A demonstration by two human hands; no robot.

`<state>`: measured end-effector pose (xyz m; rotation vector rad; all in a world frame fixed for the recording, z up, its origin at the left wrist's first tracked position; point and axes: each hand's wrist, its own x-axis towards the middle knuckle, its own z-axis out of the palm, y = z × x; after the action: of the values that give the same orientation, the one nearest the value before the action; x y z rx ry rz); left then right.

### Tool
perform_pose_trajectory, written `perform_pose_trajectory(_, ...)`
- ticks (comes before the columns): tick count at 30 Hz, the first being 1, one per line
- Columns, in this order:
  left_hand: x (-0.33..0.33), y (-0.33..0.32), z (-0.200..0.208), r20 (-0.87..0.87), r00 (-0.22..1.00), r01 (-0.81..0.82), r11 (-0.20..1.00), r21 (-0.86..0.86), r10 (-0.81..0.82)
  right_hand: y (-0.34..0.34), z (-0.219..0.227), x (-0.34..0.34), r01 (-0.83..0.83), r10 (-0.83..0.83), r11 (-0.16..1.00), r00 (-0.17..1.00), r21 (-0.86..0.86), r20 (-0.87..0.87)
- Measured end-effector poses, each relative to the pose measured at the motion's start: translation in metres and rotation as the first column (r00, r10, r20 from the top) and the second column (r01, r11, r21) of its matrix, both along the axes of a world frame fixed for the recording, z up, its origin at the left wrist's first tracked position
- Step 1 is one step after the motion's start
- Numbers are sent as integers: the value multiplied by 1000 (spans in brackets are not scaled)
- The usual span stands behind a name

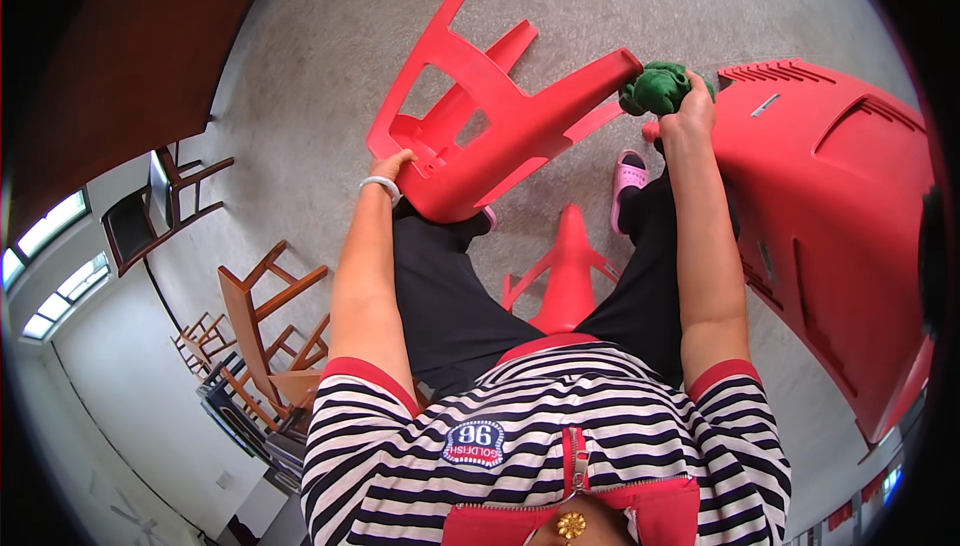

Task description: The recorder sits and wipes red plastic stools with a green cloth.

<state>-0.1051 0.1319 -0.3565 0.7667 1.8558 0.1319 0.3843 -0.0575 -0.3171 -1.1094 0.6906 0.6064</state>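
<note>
A red plastic stool point(480, 96) lies tipped on its side in front of me, its legs pointing away and to the right. My left hand point(392, 166) grips the stool at its near left end, thumb on the inner face. Bunched in my right hand point(692, 108) is a green cloth point(655, 90), pressed at the tip of the leg that points right. The fingers of that hand are partly hidden behind the cloth. Between my knees shows a red plastic leg point(570, 271) of the seat under me.
Large red plastic furniture point(830, 156) with slots and ridged edges stands close on my right. Wooden chairs point(265, 321) and a dark-seated chair point(140, 221) stand to the left. A dark brown panel point(120, 66) fills the upper left. My feet, in pink slippers point(628, 181), rest on the grey floor point(320, 66).
</note>
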Motion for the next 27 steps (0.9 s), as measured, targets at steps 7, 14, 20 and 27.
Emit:
perform_pose_trajectory(7,31,-53,-51,72,989,-125,992,-35,127,-6,3,4,26,-16,997,990,-72,141)
perform_pose_trajectory(14,53,-101,-79,-158,948,-264,959,99,277,12,41,-19,-14,51,994,940,-111,338)
perform_pose_trajectory(20,97,-151,-55,-242,954,-186,983,-7,179,4,36,-28,-177,272,960,773,-218,573)
perform_pose_trajectory(27,108,-154,-47,-231,973,-54,976,-211,4,4,29,-62,-359,568,811,292,-462,770)
